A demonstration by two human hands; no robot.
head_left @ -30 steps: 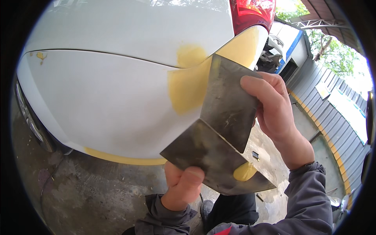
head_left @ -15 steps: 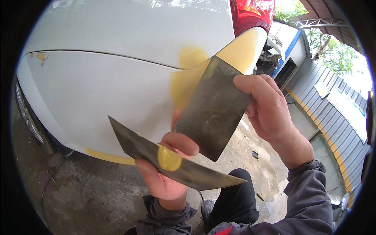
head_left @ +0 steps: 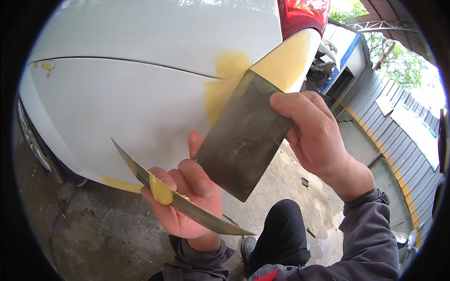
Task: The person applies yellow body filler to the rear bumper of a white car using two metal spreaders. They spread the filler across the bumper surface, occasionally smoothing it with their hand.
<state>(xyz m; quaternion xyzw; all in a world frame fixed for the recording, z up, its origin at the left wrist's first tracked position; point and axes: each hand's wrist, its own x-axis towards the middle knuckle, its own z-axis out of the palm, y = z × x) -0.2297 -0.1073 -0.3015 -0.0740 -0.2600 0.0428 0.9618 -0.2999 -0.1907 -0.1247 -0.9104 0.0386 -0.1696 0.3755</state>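
My left hand (head_left: pixel 190 199) grips a thin metal plate (head_left: pixel 206 220), seen nearly edge-on, with a lump of yellow filler (head_left: pixel 161 191) on it. My right hand (head_left: pixel 318 136) holds a flat dark metal spreader (head_left: pixel 243 136) tilted upward; its lower corner sits close to my left fingers. Behind both tools is a white car body panel (head_left: pixel 122 107) with a yellow filler patch (head_left: pixel 225 79) and a yellow-coated bumper corner (head_left: pixel 288 61).
A red tail light (head_left: pixel 302 14) sits at the top. A car wheel (head_left: pixel 37 150) shows at the left edge above stained concrete ground (head_left: pixel 103 234). A grey corrugated fence (head_left: pixel 398 136) with a yellow base stripe runs along the right. My dark trouser knee (head_left: pixel 281 229) is below.
My left hand has tilted the plate with filler further edge-on and shifted it left. The spreader in my right hand stays raised against the panel area.
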